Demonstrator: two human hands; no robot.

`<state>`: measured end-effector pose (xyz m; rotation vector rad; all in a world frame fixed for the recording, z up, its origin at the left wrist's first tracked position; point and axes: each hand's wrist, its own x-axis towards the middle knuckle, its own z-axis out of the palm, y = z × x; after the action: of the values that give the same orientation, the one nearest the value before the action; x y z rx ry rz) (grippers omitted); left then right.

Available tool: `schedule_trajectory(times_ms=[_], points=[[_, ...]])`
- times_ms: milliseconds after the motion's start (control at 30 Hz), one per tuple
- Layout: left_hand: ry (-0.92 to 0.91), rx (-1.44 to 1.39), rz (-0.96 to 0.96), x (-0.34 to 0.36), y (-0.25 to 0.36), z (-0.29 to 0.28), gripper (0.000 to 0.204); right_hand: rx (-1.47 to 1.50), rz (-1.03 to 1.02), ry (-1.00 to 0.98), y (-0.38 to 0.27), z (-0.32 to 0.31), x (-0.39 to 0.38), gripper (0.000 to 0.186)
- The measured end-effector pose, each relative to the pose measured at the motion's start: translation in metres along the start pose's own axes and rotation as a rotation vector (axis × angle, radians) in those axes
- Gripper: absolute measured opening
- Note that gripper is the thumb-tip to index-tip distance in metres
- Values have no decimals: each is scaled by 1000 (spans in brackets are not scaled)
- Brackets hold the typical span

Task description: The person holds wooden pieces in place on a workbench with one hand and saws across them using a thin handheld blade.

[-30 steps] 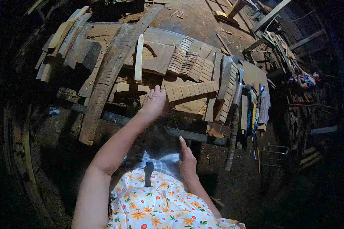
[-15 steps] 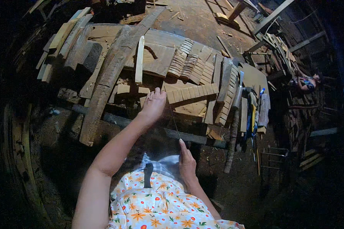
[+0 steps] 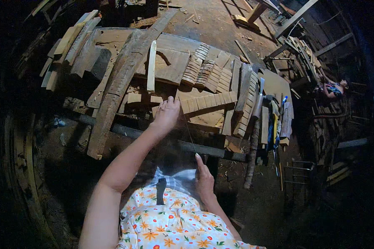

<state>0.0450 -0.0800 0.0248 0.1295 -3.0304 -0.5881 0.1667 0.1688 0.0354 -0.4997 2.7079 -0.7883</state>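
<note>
My left hand (image 3: pixel 167 113) is closed over the left end of a pale wooden strip (image 3: pixel 207 102), pressing it to the bench. Evenly spaced crosswise cuts run along that strip. Close by the left fingers, a thin saw blade (image 3: pixel 188 129), seen nearly edge-on, crosses the strip's end. It slants down toward me to my right hand (image 3: pixel 205 177), which is closed around its near end below the bench edge. The saw's handle is hidden inside the right hand. A small wood block (image 3: pixel 135 98) lies left of my left hand.
Rows of cut wood strips (image 3: pixel 197 62) lie behind the work. A long rough beam (image 3: pixel 120 79) crosses the bench at the left. Along the right stand a chisel (image 3: pixel 260 93) and other tools. A person (image 3: pixel 336 88) is at the far right.
My right hand has drawn back slightly toward me with the saw. My left hand stays on the strip, with barely any shift.
</note>
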Motion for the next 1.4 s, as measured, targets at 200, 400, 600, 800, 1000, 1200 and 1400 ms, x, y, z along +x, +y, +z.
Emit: schedule_trajectory(times_ms=[200,400,600,800,1000,1200,1400], points=[[-1,4,-2,-1,0,-2,36,5,-83,100,-13,8,41,83],[-19,-1,-16,-1,3,-2,35,2,-70,85,-7,1,12,83],[-1,21,-25,-2,2,-3,36,24,45,-30,-1,-7,2,78],[-1,1,-16,-2,5,-4,35,86,24,10,-15,-9,31,78],[53,14,7,-3,7,-2,20,39,46,-56,-2,-12,-2,75],[-3,-3,5,-2,2,-2,38,21,31,-19,2,-5,12,82],[19,-30,19,-2,-5,8,37,-25,-57,27,-2,9,44,85]])
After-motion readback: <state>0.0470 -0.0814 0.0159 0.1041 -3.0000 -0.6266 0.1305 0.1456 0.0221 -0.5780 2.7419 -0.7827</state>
